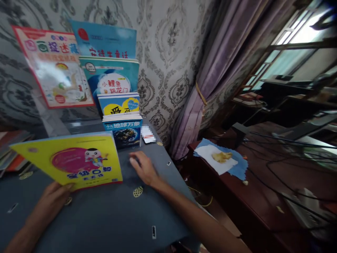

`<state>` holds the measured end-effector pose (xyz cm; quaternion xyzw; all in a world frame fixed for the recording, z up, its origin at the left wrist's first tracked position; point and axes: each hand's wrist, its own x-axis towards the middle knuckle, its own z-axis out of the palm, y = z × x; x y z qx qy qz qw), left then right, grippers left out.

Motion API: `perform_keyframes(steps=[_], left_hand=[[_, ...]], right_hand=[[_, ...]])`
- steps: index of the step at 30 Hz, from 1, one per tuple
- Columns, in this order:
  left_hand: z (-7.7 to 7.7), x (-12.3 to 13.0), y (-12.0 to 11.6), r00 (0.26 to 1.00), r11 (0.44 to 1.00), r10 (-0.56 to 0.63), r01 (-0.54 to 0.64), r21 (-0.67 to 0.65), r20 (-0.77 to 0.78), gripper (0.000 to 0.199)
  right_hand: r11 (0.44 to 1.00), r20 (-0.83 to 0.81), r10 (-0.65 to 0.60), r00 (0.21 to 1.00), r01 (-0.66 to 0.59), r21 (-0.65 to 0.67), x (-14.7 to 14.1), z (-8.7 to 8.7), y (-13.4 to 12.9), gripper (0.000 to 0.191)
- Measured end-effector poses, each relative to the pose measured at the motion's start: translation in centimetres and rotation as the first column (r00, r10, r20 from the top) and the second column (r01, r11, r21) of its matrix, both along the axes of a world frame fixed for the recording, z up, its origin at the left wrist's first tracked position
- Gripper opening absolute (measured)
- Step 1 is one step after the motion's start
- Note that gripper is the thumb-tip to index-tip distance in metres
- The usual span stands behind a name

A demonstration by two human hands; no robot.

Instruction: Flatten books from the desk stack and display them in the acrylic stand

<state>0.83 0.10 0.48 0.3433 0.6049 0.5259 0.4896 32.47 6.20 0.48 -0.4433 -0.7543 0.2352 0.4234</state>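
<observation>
My left hand [54, 196] grips the lower edge of a yellow exercise book [86, 149], its thumb on the cover. The book tilts above the table, with a pink blob and a cartoon figure on its front. My right hand [144, 169] is over the table to the right of the book, holding nothing, with its fingers loosely apart. Just beyond it stands a blue book with an earth picture [126, 133], in front of a stepped row of books. Behind that come a yellow-and-blue book [119, 105], a teal book [113, 75] and a light blue book [105, 38].
A red-bordered picture book [59, 70] leans at the back left. More books [15, 151] lie stacked at the left edge. The grey table [105, 218] ends beside a dark red desk [263, 203] with cables and a blue cloth [240, 167]. A purple curtain [210, 70] hangs behind.
</observation>
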Motion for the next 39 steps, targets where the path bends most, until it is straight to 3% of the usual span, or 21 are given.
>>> perform_keyframes(steps=[2, 4, 8, 11, 20, 26, 32, 39], left_hand=[[0.5, 0.8, -0.1, 0.998, 0.999, 0.004, -0.006, 0.035, 0.063, 0.066], [0.9, 1.4, -0.1, 0.994, 0.997, -0.02, 0.011, 0.073, 0.11, 0.06], [1.1, 1.7, -0.5, 0.987, 0.991, -0.01, -0.011, 0.133, 0.159, 0.043], [1.4, 1.5, -0.8, 0.979, 0.99, -0.04, 0.011, 0.144, 0.201, 0.042], [2.5, 0.7, -0.7, 0.961, 0.973, -0.076, 0.012, 0.232, 0.266, 0.052], [2.2, -0.4, -0.6, 0.989, 0.926, -0.137, 0.107, 0.361, 0.058, 0.052], [4.3, -2.4, -0.2, 0.963, 0.894, -0.224, 0.264, 0.363, -0.148, 0.042], [8.8, -5.4, 2.6, 0.924, 0.847, -0.174, 0.316, 0.427, -0.339, 0.032]], right_hand=[[0.982, -0.12, 0.181, 0.976, -0.187, -0.04, -2.0, 1.0, -1.7, 0.038], [0.95, -0.266, 0.271, 0.925, -0.301, -0.08, -4.1, 2.1, -2.4, 0.04], [0.935, -0.502, 0.247, 0.829, -0.339, -0.1, -7.6, 3.1, -2.5, 0.034], [0.936, -0.558, 0.23, 0.797, -0.339, -0.098, -8.8, 3.0, -2.7, 0.034], [0.946, -0.345, 0.272, 0.898, -0.315, -0.072, -8.7, 3.4, -3.5, 0.035], [0.954, -0.163, 0.282, 0.946, -0.294, -0.055, -7.7, 3.1, -2.7, 0.037], [0.921, -0.09, 0.373, 0.923, -0.38, -0.085, -7.4, 6.1, -1.2, 0.038], [0.912, -0.021, 0.41, 0.912, -0.409, 0.025, -9.0, 10.2, 0.9, 0.035]])
